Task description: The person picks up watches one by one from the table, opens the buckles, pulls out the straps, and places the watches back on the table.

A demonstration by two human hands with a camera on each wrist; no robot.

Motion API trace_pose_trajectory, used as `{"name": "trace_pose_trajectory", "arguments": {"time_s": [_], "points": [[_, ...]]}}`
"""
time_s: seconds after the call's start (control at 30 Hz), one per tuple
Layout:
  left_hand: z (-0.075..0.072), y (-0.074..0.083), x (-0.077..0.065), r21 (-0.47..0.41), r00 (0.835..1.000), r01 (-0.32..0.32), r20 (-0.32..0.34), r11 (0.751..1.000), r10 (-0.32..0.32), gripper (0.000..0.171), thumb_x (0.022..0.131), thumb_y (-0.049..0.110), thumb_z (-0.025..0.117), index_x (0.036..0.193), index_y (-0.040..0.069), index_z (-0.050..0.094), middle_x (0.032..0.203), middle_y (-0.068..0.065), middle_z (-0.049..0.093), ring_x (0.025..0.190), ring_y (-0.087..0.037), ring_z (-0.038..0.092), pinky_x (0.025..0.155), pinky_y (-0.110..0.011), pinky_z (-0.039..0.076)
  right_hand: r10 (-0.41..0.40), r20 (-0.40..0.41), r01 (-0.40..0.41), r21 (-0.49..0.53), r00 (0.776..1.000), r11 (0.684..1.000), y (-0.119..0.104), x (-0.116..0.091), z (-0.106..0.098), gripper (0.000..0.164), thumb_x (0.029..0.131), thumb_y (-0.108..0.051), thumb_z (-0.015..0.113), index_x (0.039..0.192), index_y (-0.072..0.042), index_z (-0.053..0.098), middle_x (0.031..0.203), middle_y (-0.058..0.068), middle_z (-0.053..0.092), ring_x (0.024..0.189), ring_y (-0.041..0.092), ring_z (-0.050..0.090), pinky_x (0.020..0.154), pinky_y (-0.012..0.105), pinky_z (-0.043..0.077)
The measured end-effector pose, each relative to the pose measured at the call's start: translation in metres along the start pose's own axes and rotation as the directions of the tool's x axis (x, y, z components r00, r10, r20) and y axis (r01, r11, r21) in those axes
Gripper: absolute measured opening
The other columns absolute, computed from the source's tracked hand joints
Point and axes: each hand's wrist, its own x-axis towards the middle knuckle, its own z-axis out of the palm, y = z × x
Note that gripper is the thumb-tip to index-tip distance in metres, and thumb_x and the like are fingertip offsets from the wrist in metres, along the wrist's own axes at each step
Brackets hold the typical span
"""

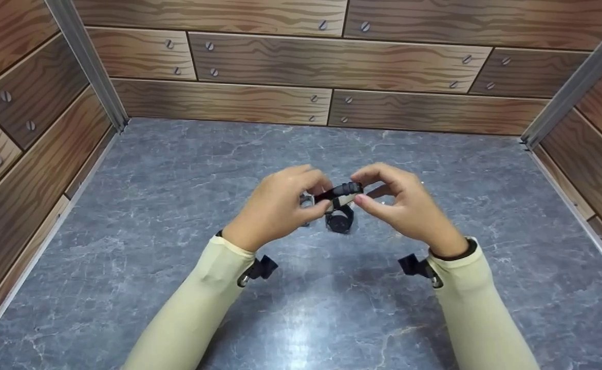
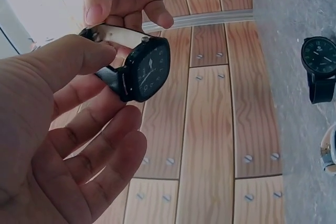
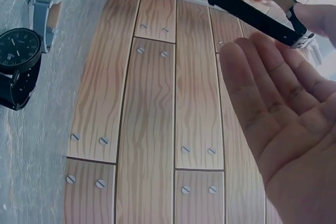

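A black wristwatch [image 2: 149,72] with a squarish dial and a strap pale on its inner side is held up above the table between both hands. My left hand [image 1: 280,200] pinches it with thumb and forefinger on the strap near the case. At the buckle end of the strap [image 3: 257,17], my right hand [image 1: 406,205] grips with thumb and fingertips. The strap forms a closed loop in the right wrist view. Below, on the table, a black round-dial watch [image 1: 339,221] lies close to a grey-strapped watch [image 3: 44,9], partly hidden by my left hand in the head view.
The grey marbled table [image 1: 177,169] is bounded by wood-patterned panels [image 1: 260,103] at the back and sides. Metal posts [image 1: 88,61] stand at the back corners. A small black camera mount [image 1: 265,267] sticks out from each sleeve at the wrist.
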Motion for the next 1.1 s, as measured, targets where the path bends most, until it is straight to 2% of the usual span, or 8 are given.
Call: {"name": "trace_pose_trajectory", "arguments": {"time_s": [0.17, 0.33, 0.57, 0.7, 0.83, 0.97, 1.1], "points": [[-0.0008, -0.0008, -0.001, 0.037, 1.0, -0.025, -0.003, 0.999, 0.025, 0.011, 0.096, 0.019, 0.073, 0.107, 0.016, 0.075, 0.099, 0.007, 0.07, 0.091, -0.008, 0.065, 0.078, -0.024, 0.052, -0.045, -0.029, 0.044, -0.028, 0.999, 0.999, 0.0017, -0.0012, -0.0003, 0.023, 0.093, 0.002, 0.074, 0.116, -0.001, 0.069, 0.111, 0.004, 0.072, 0.102, 0.014, 0.068, 0.083, 0.027, 0.06], [-0.0022, -0.0013, -0.0025, 0.086, 0.998, -0.055, -0.001, 0.995, 0.056, 0.012, 0.097, 0.019, 0.071, 0.108, 0.017, 0.076, 0.097, 0.006, 0.069, 0.087, -0.008, 0.062, 0.072, -0.025, 0.051, -0.076, -0.018, 0.075, -0.066, 0.997, 0.995, 0.0016, -0.0009, 0.0011, 0.014, 0.094, 0.0, 0.074, 0.108, -0.005, 0.071, 0.104, 0.0, 0.072, 0.095, 0.013, 0.068, 0.08, 0.026, 0.06], [-0.0001, -0.0006, -0.0017, 0.094, 0.998, -0.066, 0.003, 0.993, 0.066, 0.025, 0.098, 0.023, 0.071, 0.122, 0.015, 0.071, 0.097, 0.005, 0.069, 0.086, -0.01, 0.061, 0.073, -0.027, 0.051, -0.183, -0.039, 0.179, -0.086, 0.982, 0.98, 0.0043, 0.0012, 0.0021, 0.014, 0.092, 0.006, 0.073, 0.102, -0.003, 0.07, 0.097, 0.005, 0.072, 0.089, 0.014, 0.068, 0.077, 0.025, 0.06], [0.0006, 0.0005, -0.0012, 0.08, 0.998, -0.064, -0.012, 0.995, 0.065, 0.034, 0.099, 0.03, 0.072, 0.129, 0.015, 0.068, 0.109, 0.002, 0.069, 0.097, -0.012, 0.066, 0.08, -0.026, 0.054, -0.236, -0.054, 0.233, -0.058, 0.97, 0.971, 0.0055, 0.0026, 0.0017, 0.017, 0.091, 0.009, 0.072, 0.104, -0.001, 0.069, 0.098, 0.008, 0.071, 0.089, 0.015, 0.069, 0.078, 0.026, 0.061], [0.001, 0.0016, -0.0019, 0.034, 0.995, -0.097, -0.012, 0.995, 0.097, 0.039, 0.099, 0.036, 0.072, 0.131, 0.015, 0.066, 0.118, 0.001, 0.069, 0.105, -0.01, 0.067, 0.086, -0.027, 0.055, -0.275, -0.04, 0.274, -0.038, 0.961, 0.961, 0.0037, 0.0015, 0.0009, 0.025, 0.089, 0.013, 0.073, 0.108, -0.002, 0.069, 0.101, 0.008, 0.071, 0.09, 0.014, 0.069, 0.079, 0.025, 0.06], [0.0033, 0.003, -0.0017, -0.005, 0.99, -0.14, -0.001, 0.99, 0.14, 0.038, 0.098, 0.039, 0.072, 0.128, 0.016, 0.068, 0.112, 0.004, 0.07, 0.097, -0.007, 0.066, 0.082, -0.026, 0.055, -0.307, -0.016, 0.306, -0.041, 0.952, 0.951, 0.0003, 0.0006, 0.0009, 0.03, 0.087, 0.014, 0.074, 0.111, -0.004, 0.07, 0.102, 0.008, 0.071, 0.091, 0.015, 0.07, 0.08, 0.024, 0.06], [0.0058, 0.004, -0.0007, -0.025, 0.983, -0.179, -0.033, 0.984, 0.178, 0.033, 0.097, 0.038, 0.073, 0.121, 0.015, 0.07, 0.103, 0.004, 0.07, 0.085, -0.005, 0.064, 0.074, -0.023, 0.053, -0.343, 0.004, 0.343, -0.04, 0.939, 0.939, -0.003, 0.0012, 0.0021, 0.027, 0.089, 0.01, 0.074, 0.111, -0.005, 0.071, 0.102, 0.008, 0.071, 0.09, 0.016, 0.07, 0.08, 0.024, 0.06]]}}
